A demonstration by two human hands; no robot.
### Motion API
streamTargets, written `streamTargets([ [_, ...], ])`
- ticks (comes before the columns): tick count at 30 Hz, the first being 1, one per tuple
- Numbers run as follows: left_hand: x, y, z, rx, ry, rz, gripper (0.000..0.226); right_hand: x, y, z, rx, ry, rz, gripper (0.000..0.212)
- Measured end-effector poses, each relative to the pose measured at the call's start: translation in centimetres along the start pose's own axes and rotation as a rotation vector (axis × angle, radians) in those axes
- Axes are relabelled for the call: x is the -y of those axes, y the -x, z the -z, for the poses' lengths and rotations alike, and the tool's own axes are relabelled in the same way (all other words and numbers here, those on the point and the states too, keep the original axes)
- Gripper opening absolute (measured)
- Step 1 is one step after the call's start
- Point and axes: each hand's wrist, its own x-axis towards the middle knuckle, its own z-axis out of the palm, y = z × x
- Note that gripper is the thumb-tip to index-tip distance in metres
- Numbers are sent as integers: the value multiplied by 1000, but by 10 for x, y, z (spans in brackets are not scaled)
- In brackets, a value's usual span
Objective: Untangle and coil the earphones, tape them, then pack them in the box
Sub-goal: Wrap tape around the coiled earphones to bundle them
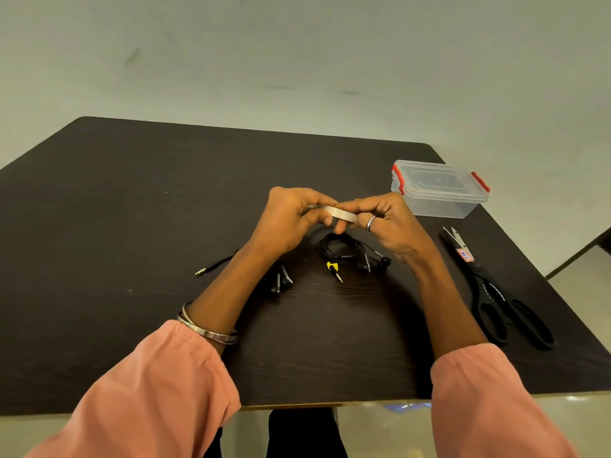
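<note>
Pinching tape roll [337,213]: left hand [291,219], right hand [386,223]; scissors [496,292] label unreadable.

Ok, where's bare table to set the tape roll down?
Bare: the far-left stretch of the table, and the near edge between the sleeves. Crowded: under the hands, where the coiled earphones and a second pair lie. To the right sit the box and scissors.

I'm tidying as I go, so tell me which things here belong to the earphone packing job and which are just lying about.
For the job: tape roll, coiled earphones, second earphones, clear box with red latches, scissors.
Lying about: nothing else on the table.
</note>
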Motion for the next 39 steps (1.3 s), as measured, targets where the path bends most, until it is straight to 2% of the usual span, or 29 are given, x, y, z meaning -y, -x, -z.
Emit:
streamTargets([
  [9, 4, -1, 0, -7, 37, 51, 26, 2, 2, -1, -7, -69, -36, 60],
  [12, 4, -1, 2, -19, 83, 79, 28, 1, 2, 1, 2, -119, -39, 49],
  [17, 6, -4, 6, -39, 139, 103, 24, -2, 2, 7, -85, -80, -40, 28],
  [22, 5, -4, 7, -38, 176, 118, 23, -6, -1, 2, -88, -53, -60, 17],
  [31, 4, -3, 5, -34, 156, 66, 22, -9, -3, 0, -120, -58, -52, 23],
  [39, 7, -5, 6, -43, 161, 101, 22, -11, -2, 1, -110, -128, -36, 38],
])
